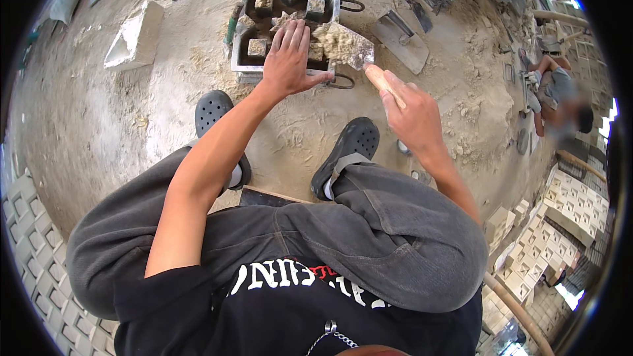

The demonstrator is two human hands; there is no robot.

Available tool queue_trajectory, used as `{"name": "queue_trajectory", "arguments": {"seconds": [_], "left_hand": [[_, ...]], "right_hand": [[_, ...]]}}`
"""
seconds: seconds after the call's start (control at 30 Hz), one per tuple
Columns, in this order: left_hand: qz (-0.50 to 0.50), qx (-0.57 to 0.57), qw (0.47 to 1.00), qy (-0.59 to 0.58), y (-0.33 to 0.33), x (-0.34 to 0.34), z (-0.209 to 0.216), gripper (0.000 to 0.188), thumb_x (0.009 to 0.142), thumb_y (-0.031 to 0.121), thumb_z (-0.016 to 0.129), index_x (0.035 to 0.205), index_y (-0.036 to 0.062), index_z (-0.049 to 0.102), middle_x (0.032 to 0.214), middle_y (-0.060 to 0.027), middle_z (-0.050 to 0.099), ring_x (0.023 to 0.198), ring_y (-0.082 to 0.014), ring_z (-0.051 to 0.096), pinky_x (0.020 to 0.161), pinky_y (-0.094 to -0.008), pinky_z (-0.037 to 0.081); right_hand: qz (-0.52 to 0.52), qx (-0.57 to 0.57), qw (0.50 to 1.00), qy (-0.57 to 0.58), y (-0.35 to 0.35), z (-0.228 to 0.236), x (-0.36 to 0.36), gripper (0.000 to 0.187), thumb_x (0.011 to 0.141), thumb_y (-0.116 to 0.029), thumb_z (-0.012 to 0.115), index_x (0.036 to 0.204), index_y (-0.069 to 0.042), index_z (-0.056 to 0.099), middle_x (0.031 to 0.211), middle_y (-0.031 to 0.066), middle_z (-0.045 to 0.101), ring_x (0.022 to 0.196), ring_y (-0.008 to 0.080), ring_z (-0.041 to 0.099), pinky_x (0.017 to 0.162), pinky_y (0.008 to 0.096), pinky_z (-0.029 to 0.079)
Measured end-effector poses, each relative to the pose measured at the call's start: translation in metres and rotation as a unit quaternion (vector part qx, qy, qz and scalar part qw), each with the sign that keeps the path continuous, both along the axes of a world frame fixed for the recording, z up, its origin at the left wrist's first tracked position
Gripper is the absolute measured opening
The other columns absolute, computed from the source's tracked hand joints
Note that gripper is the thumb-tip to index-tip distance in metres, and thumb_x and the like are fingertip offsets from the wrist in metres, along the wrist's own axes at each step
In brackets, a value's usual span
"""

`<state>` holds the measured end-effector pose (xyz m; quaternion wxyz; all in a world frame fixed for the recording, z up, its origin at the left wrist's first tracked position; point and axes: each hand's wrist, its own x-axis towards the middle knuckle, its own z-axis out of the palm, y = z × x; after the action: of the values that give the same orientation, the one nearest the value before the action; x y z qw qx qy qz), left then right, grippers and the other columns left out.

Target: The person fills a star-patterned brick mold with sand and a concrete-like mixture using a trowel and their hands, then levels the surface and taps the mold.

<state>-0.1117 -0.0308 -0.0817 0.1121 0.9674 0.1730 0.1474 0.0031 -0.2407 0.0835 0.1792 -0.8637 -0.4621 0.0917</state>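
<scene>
In my right hand (415,111) is the wooden handle of a trowel (361,51), the fingers wrapped round it. Damp-looking sandy mix (335,41) lies on the blade, which reaches over the right side of a metal mould (245,78). The mould is a rectangular frame with square blocks inside, their tops dusted with mix, and loop handles on its right side. My left hand (289,59) lies over the mould's middle, palm down, fingers stretched forward and thumb out to the right. Its fingertips are at a jagged, star-like shape (285,21), partly hidden beneath them.
Right of the mould a flat metal tool (403,41) lies on the sandy ground. A white block (135,38) stands at the left. Loose mix (471,109) is heaped to the right, where another person (557,92) sits. Pale moulded blocks (534,250) are stacked lower right.
</scene>
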Motion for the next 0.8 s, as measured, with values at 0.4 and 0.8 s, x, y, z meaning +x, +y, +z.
{"name": "queue_trajectory", "arguments": {"seconds": [0.4, 0.8], "left_hand": [[-0.076, -0.01, 0.996, 0.043, -0.067, -0.023, -0.001, 0.094, 0.086, 0.063, 0.048, 0.145, -0.0064, 0.024, 0.154, -0.0209, 0.021, 0.145, -0.033, 0.014, 0.117, -0.0439, 0.012], [-0.154, 0.001, 0.987, 0.054, 0.005, -0.001, 0.016, 0.088, 0.084, 0.057, 0.057, 0.142, -0.0039, 0.031, 0.148, -0.0173, 0.035, 0.138, -0.0315, 0.031, 0.114, -0.0443, 0.022]], "right_hand": [[0.008, -0.042, 0.999, -0.011, 0.022, 0.045, -0.01, 0.033, 0.086, -0.019, 0.06, 0.116, -0.005, 0.065, 0.081, 0.0186, 0.064, 0.072, 0.0363, 0.062, 0.066, 0.0429, 0.049], [-0.271, 0.136, 0.947, 0.104, -0.103, -0.033, 0.043, 0.037, 0.089, -0.021, 0.061, 0.12, -0.002, 0.062, 0.09, 0.0182, 0.069, 0.071, 0.0253, 0.066, 0.067, 0.0334, 0.05]]}}
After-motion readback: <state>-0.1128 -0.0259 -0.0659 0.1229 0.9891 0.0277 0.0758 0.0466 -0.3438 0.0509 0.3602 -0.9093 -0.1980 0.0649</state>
